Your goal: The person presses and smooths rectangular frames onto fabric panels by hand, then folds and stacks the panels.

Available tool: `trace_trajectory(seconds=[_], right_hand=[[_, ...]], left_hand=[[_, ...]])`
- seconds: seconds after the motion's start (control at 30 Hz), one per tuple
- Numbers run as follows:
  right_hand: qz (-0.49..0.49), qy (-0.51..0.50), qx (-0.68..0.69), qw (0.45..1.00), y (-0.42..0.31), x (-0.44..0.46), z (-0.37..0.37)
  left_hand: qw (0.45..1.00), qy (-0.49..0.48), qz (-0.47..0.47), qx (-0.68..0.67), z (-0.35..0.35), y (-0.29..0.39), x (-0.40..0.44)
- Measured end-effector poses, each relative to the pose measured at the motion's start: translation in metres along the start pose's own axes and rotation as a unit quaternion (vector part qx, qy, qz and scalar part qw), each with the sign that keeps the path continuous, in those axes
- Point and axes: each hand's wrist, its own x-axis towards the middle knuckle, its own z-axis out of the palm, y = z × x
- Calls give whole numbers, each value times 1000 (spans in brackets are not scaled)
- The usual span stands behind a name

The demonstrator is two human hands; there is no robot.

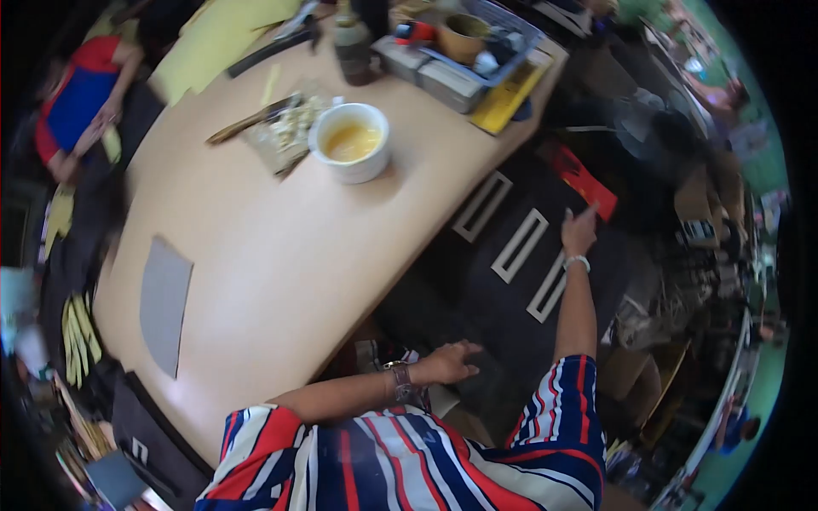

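Note:
My right hand, with a bracelet at the wrist, reaches out over a dark surface beside the table. Its extended index finger meets the near end of a red, flat piece; I see no grip around it. Three pale rectangular frames lie on the dark surface: a far one, a middle one and a near one close to my right forearm. My left hand, wearing a watch, hovers by the table edge with fingers apart and nothing in them.
The wooden table bears a white cup of yellowish liquid, a brush and a grey curved piece. A bottle and a blue basket stand farther back. Another person sits at the far left.

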Motion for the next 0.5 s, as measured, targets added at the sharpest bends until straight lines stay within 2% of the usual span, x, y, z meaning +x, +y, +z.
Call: trace_trajectory(seconds=[0.03, 0.07, 0.1, 0.13, 0.2, 0.23, 0.27, 0.33, 0.4, 0.47, 0.5], right_hand=[[-16, 76, -49, 996, 3, 1, 6], [-58, 158, -31, 985, 0, 2, 0], [-93, 208, 41, 973, -7, 5, -9], [-154, 255, 85, 951, -18, 5, -21], [-181, 268, 182, 929, -62, -25, -58], [-159, 228, 292, 915, -94, -49, -79], [-198, 215, 396, 871, -115, -64, -88], [-204, 139, 496, 832, -165, -110, -112], [-136, 15, 556, 820, -217, -157, -124], [-284, -93, 474, 828, -251, -192, -106], [-346, -163, 435, 815, -267, -211, -97]], left_hand=[[999, -14, 31, -21, -3, 0, -5], [997, -24, 66, -40, -8, 0, -11], [993, -39, 58, -91, -26, 23, -31], [990, -9, 99, -100, -38, 31, -46], [977, 57, 174, -108, -58, 36, -79], [969, 94, 173, -152, -72, 42, -102], [956, 131, 174, -195, -82, 44, -123], [912, 270, 200, -236, -92, 38, -164], [874, 355, 87, -320, -107, 39, -215], [802, 558, 119, -176, -109, 3, -245], [757, 644, 70, -84, -110, -8, -262]])
